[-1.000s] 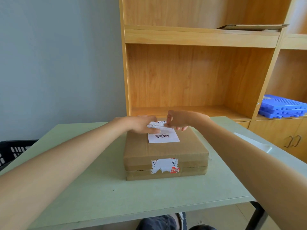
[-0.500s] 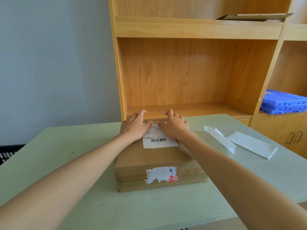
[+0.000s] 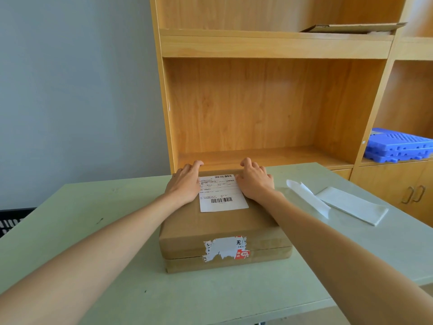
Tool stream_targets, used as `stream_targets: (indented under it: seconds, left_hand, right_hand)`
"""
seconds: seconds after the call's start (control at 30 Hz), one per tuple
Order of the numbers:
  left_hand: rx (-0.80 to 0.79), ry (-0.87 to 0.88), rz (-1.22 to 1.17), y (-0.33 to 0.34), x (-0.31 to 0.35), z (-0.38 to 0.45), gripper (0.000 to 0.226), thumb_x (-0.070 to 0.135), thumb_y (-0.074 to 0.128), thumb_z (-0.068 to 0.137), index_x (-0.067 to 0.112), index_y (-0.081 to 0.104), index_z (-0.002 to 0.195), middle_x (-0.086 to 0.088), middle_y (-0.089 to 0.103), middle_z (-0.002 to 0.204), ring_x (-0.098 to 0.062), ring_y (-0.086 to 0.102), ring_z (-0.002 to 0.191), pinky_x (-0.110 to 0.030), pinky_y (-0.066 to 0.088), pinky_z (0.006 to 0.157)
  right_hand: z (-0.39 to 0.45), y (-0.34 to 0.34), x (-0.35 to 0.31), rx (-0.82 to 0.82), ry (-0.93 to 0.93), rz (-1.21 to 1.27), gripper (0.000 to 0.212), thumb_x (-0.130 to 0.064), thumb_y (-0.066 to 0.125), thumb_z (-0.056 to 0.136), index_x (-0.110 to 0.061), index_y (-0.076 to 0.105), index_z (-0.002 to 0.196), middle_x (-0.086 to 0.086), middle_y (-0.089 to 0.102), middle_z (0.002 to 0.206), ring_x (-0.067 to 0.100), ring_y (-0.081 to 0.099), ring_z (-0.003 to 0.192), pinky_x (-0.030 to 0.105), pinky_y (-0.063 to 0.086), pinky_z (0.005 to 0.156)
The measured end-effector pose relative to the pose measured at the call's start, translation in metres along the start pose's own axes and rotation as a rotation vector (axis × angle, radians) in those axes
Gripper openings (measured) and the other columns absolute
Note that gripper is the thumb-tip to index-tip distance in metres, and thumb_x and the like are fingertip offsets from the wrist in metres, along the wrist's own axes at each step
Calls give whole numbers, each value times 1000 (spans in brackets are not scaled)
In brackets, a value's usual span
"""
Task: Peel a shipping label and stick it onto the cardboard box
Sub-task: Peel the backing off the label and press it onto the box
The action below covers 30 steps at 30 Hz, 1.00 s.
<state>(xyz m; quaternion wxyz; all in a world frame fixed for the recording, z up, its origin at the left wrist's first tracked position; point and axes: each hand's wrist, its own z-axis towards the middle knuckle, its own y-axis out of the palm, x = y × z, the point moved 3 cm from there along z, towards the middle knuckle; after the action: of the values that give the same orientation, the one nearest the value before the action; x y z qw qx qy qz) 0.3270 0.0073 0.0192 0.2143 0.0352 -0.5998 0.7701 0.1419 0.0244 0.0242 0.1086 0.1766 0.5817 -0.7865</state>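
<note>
Both bare arms reach forward from the near corners and converge toward the middle. The left hand [image 3: 184, 184] lies palm down with its fingers stretched toward the far side (tips bent slightly downward). The right hand [image 3: 255, 181] lies the same way just to its right, the two apart.

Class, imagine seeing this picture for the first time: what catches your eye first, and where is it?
The white shipping label lies on top of the cardboard box mid-table, with the left hand and right hand flat either side. A torn sticker marks the box's front.
</note>
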Motion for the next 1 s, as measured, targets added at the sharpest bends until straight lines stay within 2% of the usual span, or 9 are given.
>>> stream_targets:
  seconds: [0.07, 0.17, 0.23, 0.37, 0.43, 0.67, 0.8, 0.9, 1.0]
  left_hand:
    - [-1, -6, -18, -1, -1, -3, 48, 10, 34, 104, 26, 28, 148, -6, 41, 150, -28, 42, 136, -45, 46, 95]
    - [-19, -19, -86, -4, 4, -9, 43, 31, 31, 106, 28, 28, 149, -5, 38, 153, -26, 41, 138, -41, 41, 96]
    - [-94, -1, -112, -3, 11, -16, 51, 44, 33, 105, 28, 24, 152, -2, 29, 159, -25, 33, 144, -40, 36, 103]
    - [-205, 18, -114, 0, 17, -27, 70, 64, 34, 96, 33, 16, 156, 1, 16, 165, -28, 19, 151, -49, 27, 117]
    - [-206, 18, -122, -1, 17, -29, 69, 65, 34, 96, 34, 15, 155, 2, 15, 165, -30, 20, 151, -50, 27, 117]
    - [-149, 53, -69, -11, 12, -39, 44, 36, 32, 106, 28, 28, 149, 2, 28, 160, -23, 33, 144, -40, 36, 106]
    - [-112, 49, -42, -18, 7, -46, 39, 24, 29, 107, 27, 33, 146, 2, 31, 158, -20, 35, 142, -39, 39, 102]
    - [-111, 50, -27, -20, 11, -52, 41, 34, 30, 107, 29, 30, 147, 2, 31, 159, -22, 37, 141, -39, 41, 99]
    - [-150, 38, -75, -22, 21, -61, 53, 52, 30, 103, 32, 24, 151, 1, 27, 161, -23, 32, 145, -39, 37, 102]
  right_hand:
    - [-3, -1, -1, 1, -8, 7, 36, -26, 41, 98, -17, 38, 133, 8, 50, 136, 30, 42, 127, 44, 33, 99]
    - [-9, -2, -6, -7, -31, 38, 37, -34, 40, 98, -18, 39, 132, 7, 52, 136, 29, 43, 126, 44, 33, 99]
    - [-13, -1, -11, -19, -59, 15, 42, -43, 41, 98, -19, 38, 133, 6, 51, 137, 29, 42, 128, 44, 33, 100]
    - [-23, 3, -17, -37, -114, -80, 53, -53, 43, 96, -19, 37, 135, 6, 48, 140, 28, 39, 132, 44, 34, 102]
    - [-27, 4, -17, -36, -128, -102, 53, -52, 43, 96, -19, 37, 136, 6, 47, 141, 29, 38, 133, 44, 34, 104]
    - [-36, -9, -2, -20, -97, -78, 39, -31, 38, 100, -18, 36, 136, 8, 47, 141, 29, 40, 130, 45, 35, 100]
    - [-42, -13, -2, -20, -102, -83, 36, -26, 34, 101, -18, 35, 136, 9, 47, 142, 30, 41, 129, 45, 36, 99]
    - [-47, -13, -8, -27, -132, -62, 36, -26, 31, 102, -19, 33, 137, 9, 47, 143, 30, 41, 130, 46, 35, 99]
    - [-55, -9, -14, -45, -173, -81, 42, -40, 34, 102, -20, 32, 139, 9, 49, 141, 30, 41, 131, 46, 35, 101]
